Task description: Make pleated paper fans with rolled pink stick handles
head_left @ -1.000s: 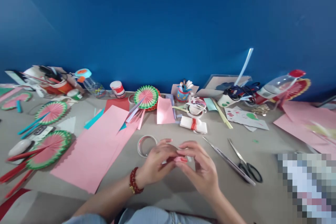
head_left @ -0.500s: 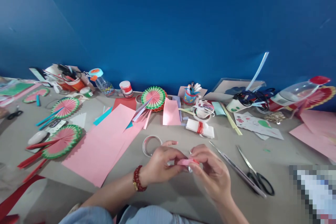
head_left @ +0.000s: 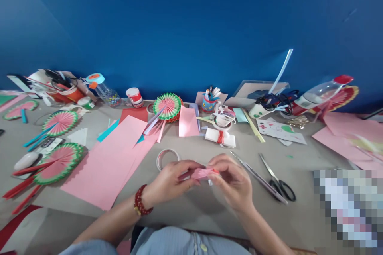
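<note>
Between my two hands, above the grey tabletop, is a small folded pink paper piece (head_left: pixel 202 173) with a red bit at its right end. My left hand (head_left: pixel 175 179), with a red bead bracelet (head_left: pixel 140 200) at the wrist, pinches its left side. The fingers of my right hand (head_left: pixel 233 181) close on its red end; a small white bit shows just under them. What exactly the fingertips cover is hidden. Just beyond my left hand lies a roll of tape (head_left: pixel 158 161). Right of my right hand lie a long slim cutter (head_left: pixel 260 179) and black-handled scissors (head_left: pixel 279 185).
Pink paper sheets (head_left: pixel 98 167) lie at left, near pleated watermelon-coloured paper fans (head_left: pixel 60 163). Along the blue wall stand a bead bottle (head_left: pixel 107 93), a red-and-white jar (head_left: pixel 134 97), a blue pen cup (head_left: pixel 208 103) and a tilted clear bottle (head_left: pixel 320 97). A white bundle (head_left: pixel 212 137) lies mid-table.
The view has shifted right, so things sit further left. My hands still hold the pink paper; more of it shows between my fingers now.
</note>
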`<state>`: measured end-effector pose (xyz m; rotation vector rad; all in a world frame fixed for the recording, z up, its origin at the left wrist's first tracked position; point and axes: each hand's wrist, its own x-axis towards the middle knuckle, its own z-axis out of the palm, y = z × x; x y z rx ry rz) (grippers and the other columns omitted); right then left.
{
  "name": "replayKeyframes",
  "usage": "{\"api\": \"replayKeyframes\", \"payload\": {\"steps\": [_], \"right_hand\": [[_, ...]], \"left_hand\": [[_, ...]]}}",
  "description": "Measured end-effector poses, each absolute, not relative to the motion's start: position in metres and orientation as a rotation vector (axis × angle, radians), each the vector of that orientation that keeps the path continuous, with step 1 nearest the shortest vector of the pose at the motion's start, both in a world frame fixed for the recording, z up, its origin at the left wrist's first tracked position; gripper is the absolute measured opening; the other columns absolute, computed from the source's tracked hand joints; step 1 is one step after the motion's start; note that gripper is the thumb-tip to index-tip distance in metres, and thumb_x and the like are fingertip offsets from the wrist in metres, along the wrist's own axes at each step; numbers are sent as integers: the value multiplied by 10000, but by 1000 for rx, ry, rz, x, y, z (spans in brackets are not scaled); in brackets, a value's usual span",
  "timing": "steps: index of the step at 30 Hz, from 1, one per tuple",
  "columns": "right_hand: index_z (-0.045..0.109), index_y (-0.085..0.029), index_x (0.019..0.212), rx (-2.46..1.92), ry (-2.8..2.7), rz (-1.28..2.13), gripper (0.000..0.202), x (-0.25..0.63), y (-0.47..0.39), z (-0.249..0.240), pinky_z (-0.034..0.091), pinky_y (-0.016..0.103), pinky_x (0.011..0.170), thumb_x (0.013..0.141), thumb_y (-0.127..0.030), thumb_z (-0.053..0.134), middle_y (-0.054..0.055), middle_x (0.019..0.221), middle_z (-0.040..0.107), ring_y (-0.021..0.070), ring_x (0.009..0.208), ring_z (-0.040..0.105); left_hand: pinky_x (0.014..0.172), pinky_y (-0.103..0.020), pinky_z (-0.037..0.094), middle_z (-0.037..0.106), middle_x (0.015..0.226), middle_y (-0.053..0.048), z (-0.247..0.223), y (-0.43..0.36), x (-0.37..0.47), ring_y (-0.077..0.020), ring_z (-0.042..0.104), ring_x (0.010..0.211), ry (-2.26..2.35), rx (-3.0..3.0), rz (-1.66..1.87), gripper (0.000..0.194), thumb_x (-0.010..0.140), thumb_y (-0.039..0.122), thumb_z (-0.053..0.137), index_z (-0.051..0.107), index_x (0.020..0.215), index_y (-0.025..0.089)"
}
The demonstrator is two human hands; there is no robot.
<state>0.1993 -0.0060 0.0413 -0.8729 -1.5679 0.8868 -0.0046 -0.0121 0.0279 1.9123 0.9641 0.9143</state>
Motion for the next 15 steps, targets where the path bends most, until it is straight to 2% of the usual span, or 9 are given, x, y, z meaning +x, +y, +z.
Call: {"api": "replayKeyframes", "payload": {"steps": [3, 5, 8, 11, 15], "right_hand": [[708, -223, 827, -861, -1585, 883, 118, 195, -2, 38, 547, 294, 662, 899, -316, 697, 51, 803, 696, 186, 741, 663], [701, -232, 1027, -862, -1590, 909, 169, 194, 0, 31, 571, 314, 720, 958, -360, 615, 67, 931, 720, 198, 830, 690], [591, -243, 1323, -857, -1869, 909, 356, 193, -3, 15, 565, 391, 883, 1028, -398, 468, 110, 1186, 699, 231, 1042, 676], [557, -279, 1395, -668, -2443, 812, 416, 194, -14, -7, 425, 502, 1099, 1016, -434, 488, 88, 1375, 625, 273, 1277, 557], [312, -252, 1558, -595, -2845, 692, 669, 205, -21, -37, 177, 579, 1228, 986, -545, 499, 59, 1541, 460, 288, 1457, 354]], "left_hand": [[693, -241, 544, 772, 950, -76, 33, -9, -12, -182, 727, 807, 979, 1945, 885, 202, 921, 315, 656, 686, 1072, 184], [732, -254, 546, 767, 939, -66, 34, -5, -20, -193, 730, 848, 1056, 1838, 910, 201, 914, 332, 665, 680, 1053, 189], [740, -276, 561, 749, 1031, -81, 28, 2, -39, -213, 740, 894, 1140, 1415, 977, 244, 931, 384, 630, 622, 1071, 184], [784, -308, 569, 739, 1045, -72, 12, 3, -59, -213, 740, 888, 1148, 1048, 1023, 273, 935, 431, 616, 588, 1050, 185], [859, -352, 559, 746, 1001, -77, -8, -7, -72, -223, 730, 902, 1143, 893, 996, 330, 905, 463, 653, 601, 1054, 173]]}}
